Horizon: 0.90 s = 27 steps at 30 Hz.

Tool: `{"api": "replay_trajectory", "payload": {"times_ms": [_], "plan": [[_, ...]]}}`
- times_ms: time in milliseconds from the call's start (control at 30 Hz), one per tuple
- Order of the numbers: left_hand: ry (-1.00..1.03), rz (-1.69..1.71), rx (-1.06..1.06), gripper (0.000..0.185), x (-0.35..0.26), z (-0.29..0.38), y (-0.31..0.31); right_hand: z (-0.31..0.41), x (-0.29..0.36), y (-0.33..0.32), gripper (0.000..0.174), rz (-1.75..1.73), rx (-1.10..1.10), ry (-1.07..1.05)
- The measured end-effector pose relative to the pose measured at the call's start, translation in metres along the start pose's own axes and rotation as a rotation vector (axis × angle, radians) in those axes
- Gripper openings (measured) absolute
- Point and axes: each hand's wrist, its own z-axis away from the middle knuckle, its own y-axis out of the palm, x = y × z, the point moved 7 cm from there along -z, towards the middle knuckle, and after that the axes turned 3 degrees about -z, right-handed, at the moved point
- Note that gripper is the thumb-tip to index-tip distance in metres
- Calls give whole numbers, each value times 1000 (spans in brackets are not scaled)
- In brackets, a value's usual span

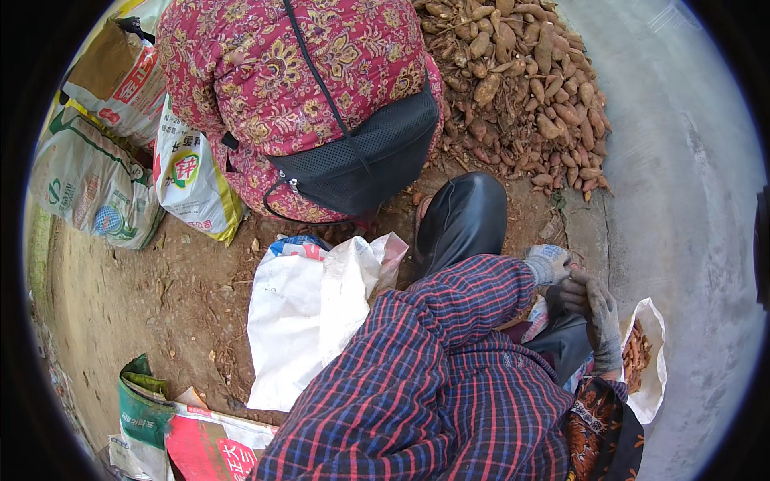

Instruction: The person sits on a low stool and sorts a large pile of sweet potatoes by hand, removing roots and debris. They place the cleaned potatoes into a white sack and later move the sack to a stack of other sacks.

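Observation:
My left hand, in a grey-white knit work glove, meets my right hand in a dirtier grey glove. Their curled fingers close together on a small reddish root, mostly hidden by the gloves. Beside my right wrist stands an open white sack with small reddish-brown roots inside. Beyond my hands lies a large heap of sweet potatoes, soil and root strands among them.
Another person in a red floral jacket bends close in front, wearing a black mesh bag. A white woven sack lies left of my arm. Printed sacks stand at the far left; folded ones lie at lower left. Concrete borders the heap.

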Motion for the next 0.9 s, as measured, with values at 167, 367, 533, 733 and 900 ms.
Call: {"api": "replay_trajectory", "payload": {"times_ms": [167, 367, 533, 733, 900], "plan": [[-57, -31, 36, 41, 2, -13, 14, 3, -6, -8, 50, -15, -57, 16], [-85, -70, 19, 45, 9, -27, 29, 7, -15, -16, 53, -106, -51, 42], [-59, -101, 107, 46, 11, -28, 41, 16, -27, -23, 53, -181, -18, 40], [-77, -143, 163, 44, 9, -26, 42, 28, -38, -35, 56, -200, -61, 34], [-42, -205, 210, 46, 0, -35, 63, 52, -44, -53, 57, -244, -75, 7]]}}
